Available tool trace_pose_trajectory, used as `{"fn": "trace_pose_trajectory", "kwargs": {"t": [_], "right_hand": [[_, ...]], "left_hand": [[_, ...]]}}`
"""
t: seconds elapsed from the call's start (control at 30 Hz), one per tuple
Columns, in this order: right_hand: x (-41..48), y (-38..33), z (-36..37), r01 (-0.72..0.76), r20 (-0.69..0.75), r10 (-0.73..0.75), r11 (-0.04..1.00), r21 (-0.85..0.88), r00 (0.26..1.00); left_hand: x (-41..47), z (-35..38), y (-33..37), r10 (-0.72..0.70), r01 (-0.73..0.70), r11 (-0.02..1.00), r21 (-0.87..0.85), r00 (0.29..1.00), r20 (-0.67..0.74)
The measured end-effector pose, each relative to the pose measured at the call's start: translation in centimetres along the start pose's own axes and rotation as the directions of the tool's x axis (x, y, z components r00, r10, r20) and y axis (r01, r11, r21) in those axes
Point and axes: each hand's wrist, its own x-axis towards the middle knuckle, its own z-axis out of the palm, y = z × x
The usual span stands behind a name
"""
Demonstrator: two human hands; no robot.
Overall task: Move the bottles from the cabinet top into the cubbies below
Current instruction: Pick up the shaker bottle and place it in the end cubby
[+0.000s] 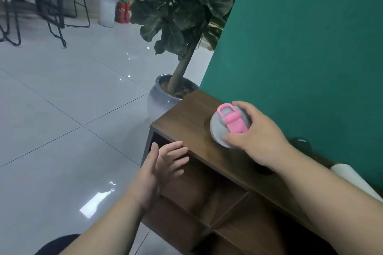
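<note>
- Broadly, we see the wooden cabinet (207, 192) under both hands: its top surface (186, 122) runs beneath our right hand, and the cubbies (196, 198) open just below and beside our left hand; those in view look empty, though they are dim.
- Behind our right hand a green wall (300, 47) closes that side; the surface's near edge lies between the two hands, with open floor (62, 109) left of our left hand.
- Our right hand (255, 136) grips the grey bottle (217, 128) by its pink-latched lid, still on or just above the top.
- Our left hand (163, 163) hangs released, fingers spread, at the cubby mouth.
- We judge the task barely begun; other objects by our right forearm remain, too hidden to identify.
</note>
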Motion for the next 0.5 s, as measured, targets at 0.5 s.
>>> {"fn": "trace_pose_trajectory", "kwargs": {"t": [0.5], "right_hand": [[-5.3, -1.5, 7.3, -0.438, 0.374, 0.297, 0.812, 0.384, 0.879]], "left_hand": [[-1.2, -3.0, -1.1, -0.301, 0.366, 0.93, 0.032, 0.808, -0.507]]}}
